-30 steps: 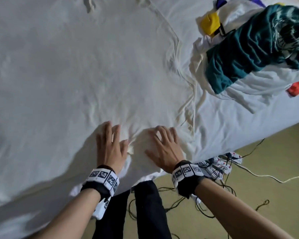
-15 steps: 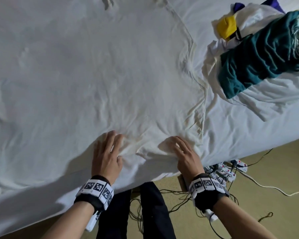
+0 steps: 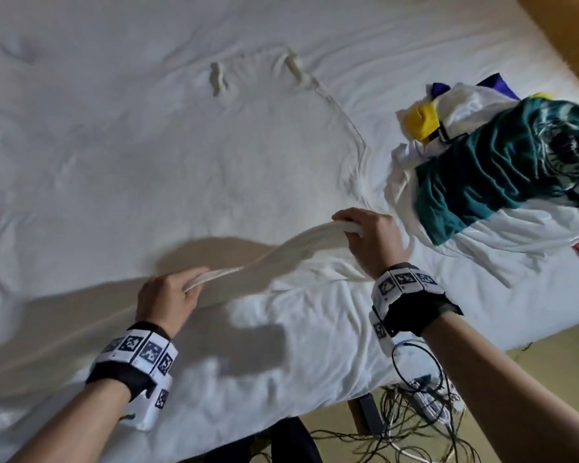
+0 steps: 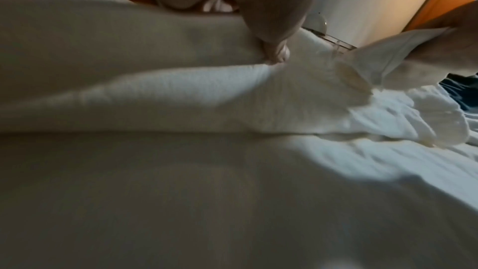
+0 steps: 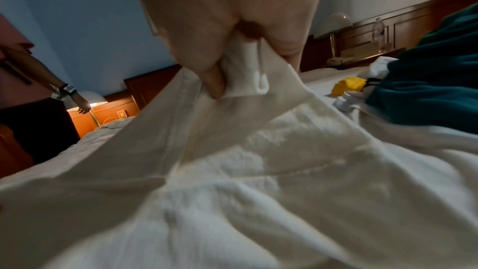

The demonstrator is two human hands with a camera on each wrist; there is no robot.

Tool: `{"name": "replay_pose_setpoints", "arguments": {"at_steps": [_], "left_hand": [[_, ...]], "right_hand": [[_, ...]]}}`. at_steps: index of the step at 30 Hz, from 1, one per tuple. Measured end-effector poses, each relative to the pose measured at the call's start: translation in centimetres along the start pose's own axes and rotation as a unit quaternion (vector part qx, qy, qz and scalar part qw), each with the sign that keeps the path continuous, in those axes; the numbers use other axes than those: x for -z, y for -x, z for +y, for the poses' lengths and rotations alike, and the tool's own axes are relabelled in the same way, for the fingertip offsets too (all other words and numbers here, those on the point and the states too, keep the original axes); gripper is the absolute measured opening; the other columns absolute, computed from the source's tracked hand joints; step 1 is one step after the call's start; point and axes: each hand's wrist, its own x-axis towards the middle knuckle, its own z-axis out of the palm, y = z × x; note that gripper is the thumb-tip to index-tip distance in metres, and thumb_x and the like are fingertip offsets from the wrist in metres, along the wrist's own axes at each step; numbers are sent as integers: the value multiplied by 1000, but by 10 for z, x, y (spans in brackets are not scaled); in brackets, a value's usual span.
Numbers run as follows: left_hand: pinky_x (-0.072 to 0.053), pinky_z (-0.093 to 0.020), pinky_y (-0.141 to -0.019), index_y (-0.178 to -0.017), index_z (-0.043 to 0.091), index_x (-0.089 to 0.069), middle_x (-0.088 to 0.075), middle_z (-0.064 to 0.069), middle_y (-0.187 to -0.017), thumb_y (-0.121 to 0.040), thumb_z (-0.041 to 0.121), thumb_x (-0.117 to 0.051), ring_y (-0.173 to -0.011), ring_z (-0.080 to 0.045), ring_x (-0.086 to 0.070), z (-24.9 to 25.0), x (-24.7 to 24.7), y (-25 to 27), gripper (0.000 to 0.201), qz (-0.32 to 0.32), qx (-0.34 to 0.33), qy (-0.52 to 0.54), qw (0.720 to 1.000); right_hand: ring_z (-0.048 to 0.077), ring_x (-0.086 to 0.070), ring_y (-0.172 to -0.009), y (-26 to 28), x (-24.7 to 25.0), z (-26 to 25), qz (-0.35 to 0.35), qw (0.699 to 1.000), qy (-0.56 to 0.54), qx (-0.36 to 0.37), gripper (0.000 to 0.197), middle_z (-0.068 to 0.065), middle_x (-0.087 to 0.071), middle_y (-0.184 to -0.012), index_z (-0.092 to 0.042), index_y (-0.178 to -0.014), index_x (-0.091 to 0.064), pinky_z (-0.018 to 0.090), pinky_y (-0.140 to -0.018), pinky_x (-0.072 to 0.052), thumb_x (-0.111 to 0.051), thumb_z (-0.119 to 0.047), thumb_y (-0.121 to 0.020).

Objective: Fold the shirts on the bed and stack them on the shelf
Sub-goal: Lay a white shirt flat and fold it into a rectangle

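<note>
Shirt (image 3: pixel 264 255) hem, gripped by both hands' fingers (image 3: pixel 355 228), apparently runs left-right along bed edge.

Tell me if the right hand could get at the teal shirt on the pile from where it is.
Probably yes. The right hand sits just beside the teal shirt, which lies on top of the pile with nothing over it. But it grips the white shirt and must let go first.

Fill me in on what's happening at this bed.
A person is folding a white shirt spread on the bed. The left hand and the right hand each pinch its near edge and hold it raised off the sheet, stretched between them; the rest lies flat. A pile of unfolded clothes, with a teal garment on top, waits to the right. No shelf is in view.
</note>
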Motion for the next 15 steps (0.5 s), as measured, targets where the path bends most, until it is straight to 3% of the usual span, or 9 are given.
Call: {"name": "replay_pose_setpoints", "arguments": {"at_steps": [3,6,11,15], "left_hand": [[-52,-35,-68,-95,22,-77,-74,-10,-81,-80,33,-76,-76,-29,-72,-5,0,-32,19,-23,37,23,999],[-50,-34,-65,-91,26,-76,-74,-6,-79,-77,63,-54,-77,-23,-71,-11,-6,-49,45,-27,27,42,998],[-54,-38,-71,-95,38,-70,-76,-2,-85,-69,81,-47,-84,-24,-72,-26,-17,-64,56,-1,72,82,994],[-54,-40,-74,-93,30,-76,-76,-4,-90,-68,77,-52,-87,-28,-71,-32,-22,-70,58,4,90,85,992]], "right_hand": [[28,-66,-87,-41,-4,-15,-64,997,39,-30,41,1,-73,-96,-29,-98,-73,37,-73,-53,-52,-3,-75],[33,-62,-92,-66,-12,-23,-141,982,118,-52,45,6,-69,-101,-34,-104,-71,32,-71,-47,-48,-3,-79],[34,-63,-95,-88,-24,-26,-136,977,154,-51,43,7,-69,-101,-33,-105,-70,35,-77,-47,-48,-5,-82],[29,-62,-100,-93,-37,-23,-101,982,151,-44,40,0,-69,-105,-33,-108,-67,39,-87,-42,-50,-7,-83]]}}
